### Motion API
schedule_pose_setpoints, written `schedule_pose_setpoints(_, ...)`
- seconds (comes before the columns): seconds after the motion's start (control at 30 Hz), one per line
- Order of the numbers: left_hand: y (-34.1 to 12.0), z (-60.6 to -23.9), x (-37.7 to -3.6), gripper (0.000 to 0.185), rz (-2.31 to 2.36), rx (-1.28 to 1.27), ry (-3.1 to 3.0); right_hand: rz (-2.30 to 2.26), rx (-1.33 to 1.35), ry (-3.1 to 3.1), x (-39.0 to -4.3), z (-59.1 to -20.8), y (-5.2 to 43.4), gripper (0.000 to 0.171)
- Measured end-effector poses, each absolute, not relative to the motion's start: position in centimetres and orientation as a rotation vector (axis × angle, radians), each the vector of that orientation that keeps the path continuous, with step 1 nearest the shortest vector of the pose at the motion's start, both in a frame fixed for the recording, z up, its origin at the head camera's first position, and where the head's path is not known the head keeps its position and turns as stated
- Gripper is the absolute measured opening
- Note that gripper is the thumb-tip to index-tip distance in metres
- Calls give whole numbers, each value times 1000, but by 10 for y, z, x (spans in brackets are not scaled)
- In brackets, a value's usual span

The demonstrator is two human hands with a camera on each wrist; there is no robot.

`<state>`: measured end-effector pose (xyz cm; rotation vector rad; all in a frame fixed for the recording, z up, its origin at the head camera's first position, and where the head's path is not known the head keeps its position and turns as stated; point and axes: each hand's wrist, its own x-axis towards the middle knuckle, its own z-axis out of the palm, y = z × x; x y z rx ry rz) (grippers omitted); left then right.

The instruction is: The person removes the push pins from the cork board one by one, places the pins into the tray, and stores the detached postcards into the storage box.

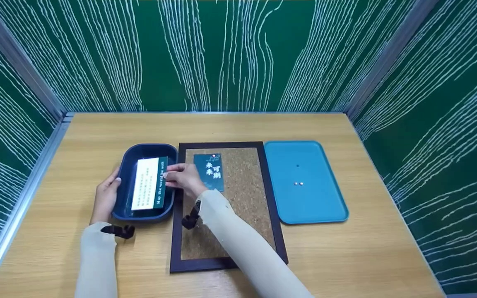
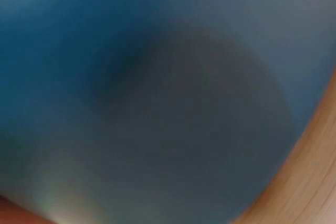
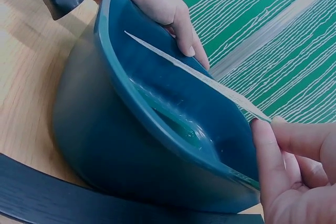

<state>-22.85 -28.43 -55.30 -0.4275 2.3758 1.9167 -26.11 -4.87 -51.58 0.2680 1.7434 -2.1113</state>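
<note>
A green-and-white printed card is pinched by my right hand at its green right edge. The card is over the dark blue basin; from the right wrist view it slants across the opening. My left hand grips the basin's left rim, thumb on the inner side. Something green shows at the basin's bottom, its kind unclear. Under my right wrist a framed corkboard carries a green card with white characters, with a small shiny pin near its top. Blurred basin wall fills the left wrist view.
A light blue tray lies right of the corkboard, holding two small shiny pins and a dark dot. The wooden table is bounded by green panels with white wavy lines. The basin stands against the corkboard's left frame.
</note>
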Motion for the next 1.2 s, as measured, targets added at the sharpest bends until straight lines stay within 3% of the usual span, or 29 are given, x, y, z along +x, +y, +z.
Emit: schedule_pose_setpoints(1.2, -286, -553, -228, 48, 1934, -386, 2339, -2045, 153, 1723, -259, -517, -47, 28)
